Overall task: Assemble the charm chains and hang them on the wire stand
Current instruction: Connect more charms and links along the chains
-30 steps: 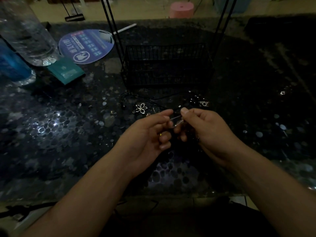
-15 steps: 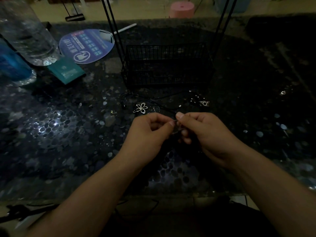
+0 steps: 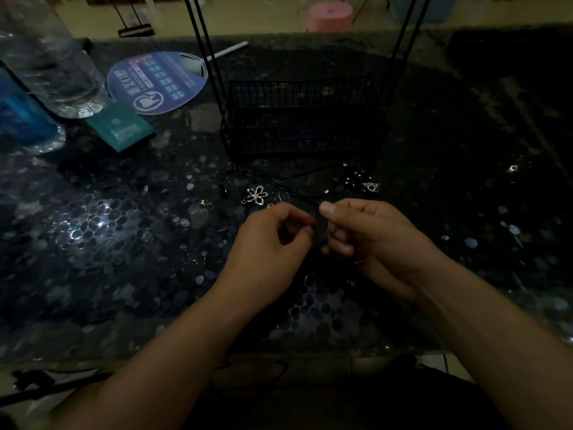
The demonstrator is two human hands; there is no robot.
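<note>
Both hands' curled fingertips pinched together on dark cord.

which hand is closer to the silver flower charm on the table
Left. The left hand sits just below the flower charm; the right hand is farther off, down to its right.

— What did the person wear on the arms?
— Nothing; both forearms were bare to the frame's edge. The left hand and right hand carried no rings, and the nails were short.
</note>
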